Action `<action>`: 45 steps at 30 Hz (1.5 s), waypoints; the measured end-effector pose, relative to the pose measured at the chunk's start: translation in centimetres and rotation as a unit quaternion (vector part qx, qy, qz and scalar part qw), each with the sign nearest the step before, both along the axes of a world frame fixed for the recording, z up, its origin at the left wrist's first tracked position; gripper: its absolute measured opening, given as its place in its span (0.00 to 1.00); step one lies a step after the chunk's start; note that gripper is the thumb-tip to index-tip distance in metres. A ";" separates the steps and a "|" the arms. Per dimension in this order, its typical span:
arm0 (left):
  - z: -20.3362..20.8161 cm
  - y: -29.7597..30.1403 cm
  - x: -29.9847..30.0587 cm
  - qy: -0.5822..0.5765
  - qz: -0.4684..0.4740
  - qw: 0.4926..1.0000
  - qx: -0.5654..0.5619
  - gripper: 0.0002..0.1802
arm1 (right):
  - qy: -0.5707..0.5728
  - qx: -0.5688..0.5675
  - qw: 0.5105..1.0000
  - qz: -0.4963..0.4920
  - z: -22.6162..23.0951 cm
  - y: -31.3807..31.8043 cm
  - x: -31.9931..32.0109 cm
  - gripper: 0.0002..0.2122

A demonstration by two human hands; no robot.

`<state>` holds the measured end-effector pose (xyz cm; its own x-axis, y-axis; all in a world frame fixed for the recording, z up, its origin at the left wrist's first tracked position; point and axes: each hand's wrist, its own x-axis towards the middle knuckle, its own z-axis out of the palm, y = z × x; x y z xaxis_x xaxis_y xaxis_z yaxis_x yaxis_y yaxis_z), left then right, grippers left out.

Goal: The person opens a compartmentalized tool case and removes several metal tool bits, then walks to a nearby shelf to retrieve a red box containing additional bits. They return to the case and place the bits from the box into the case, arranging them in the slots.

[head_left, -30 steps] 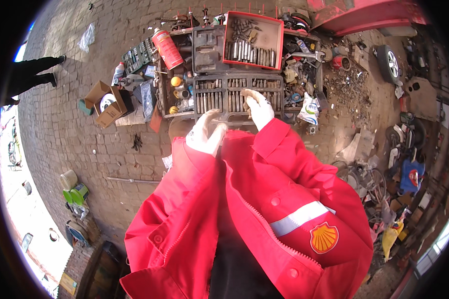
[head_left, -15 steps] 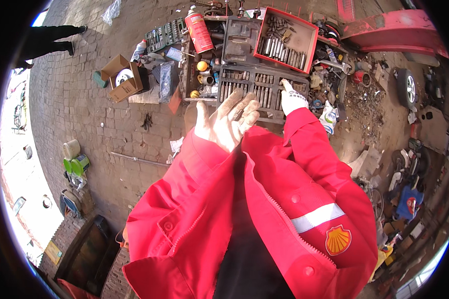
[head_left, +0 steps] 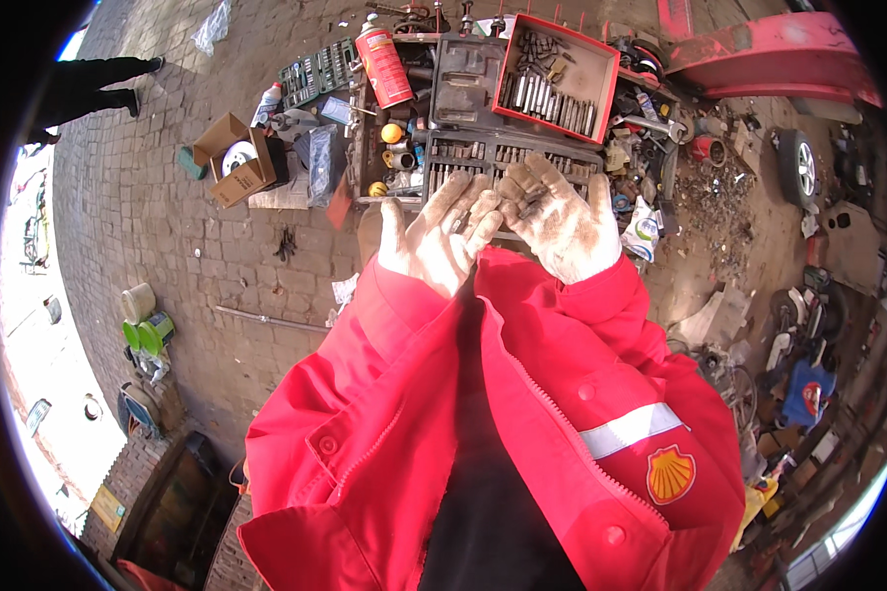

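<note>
My left hand (head_left: 436, 236), in a soiled pale work glove, is palm up with its fingers apart and slightly curled. Beside it my right hand (head_left: 568, 222), gloved alike, also turns its palm up with fingers spread. The fingertips of both come close together or touch; whether something tiny lies between them I cannot tell. Just beyond them sits an open dark tool case (head_left: 464, 86) with rows of metal bits (head_left: 453, 151), partly hidden by my fingers. On the case's upper part rests a red open box (head_left: 586, 71) holding several silver bits and dark smaller ones.
A red spray can (head_left: 382, 67) lies left of the case, near a green socket set (head_left: 317, 74). A large wrench (head_left: 657, 128) lies to the right among clutter. A cardboard box (head_left: 235, 163) stands on the paving. At far left are a person's dark-clothed legs (head_left: 99, 84).
My right hand has drawn back from the bit case toward my left hand and turned palm up. My left hand has shifted slightly, still palm up.
</note>
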<state>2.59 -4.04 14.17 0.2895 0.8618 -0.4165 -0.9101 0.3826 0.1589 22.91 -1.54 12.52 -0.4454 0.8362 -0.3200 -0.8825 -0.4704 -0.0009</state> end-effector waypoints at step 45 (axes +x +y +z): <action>-6.7 -2.3 1.7 0.078 -0.097 0.983 -0.134 0.16 | -0.693 0.439 0.532 0.211 2.5 -2.6 -2.4 0.26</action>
<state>4.29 -6.30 7.48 0.3516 0.6505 -0.6732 -0.7885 0.5934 0.1616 20.50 -4.13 14.98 -0.4984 0.8530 -0.1547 0.4358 0.0923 -0.8953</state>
